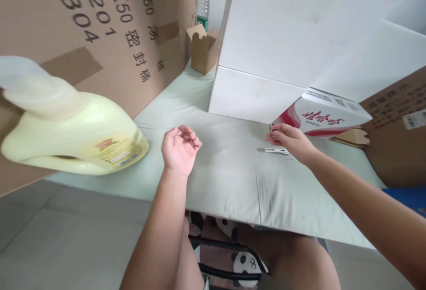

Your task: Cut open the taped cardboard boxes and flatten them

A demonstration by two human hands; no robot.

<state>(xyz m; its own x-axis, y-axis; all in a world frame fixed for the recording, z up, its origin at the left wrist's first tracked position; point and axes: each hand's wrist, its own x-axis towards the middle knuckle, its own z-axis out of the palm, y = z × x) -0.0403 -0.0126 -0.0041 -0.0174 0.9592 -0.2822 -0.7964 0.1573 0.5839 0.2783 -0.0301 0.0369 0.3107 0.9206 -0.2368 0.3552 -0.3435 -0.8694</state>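
Note:
My left hand (181, 150) hovers over the near part of the cloth-covered table, palm turned up and fingers loosely curled, with nothing in it. At the right, my right hand (291, 140) reaches in with fingers pointing left and drawn together. A small dark bit shows at its fingertips, too small to name. Just below that hand lies a slim white pen-like tool (273, 150) with a grey tip. Behind the hand is a white and red printed carton (328, 114). To the left, a large pale yellow jug (76, 132) with a whitish cap is tilted on its side.
A big brown carton (109, 59) with black print stands at the left. White box panels (259, 94) rise at the back. A small open cardboard box (201, 54) and a clear bottle (203, 8) are behind. Another brown carton (399, 134) borders the right side.

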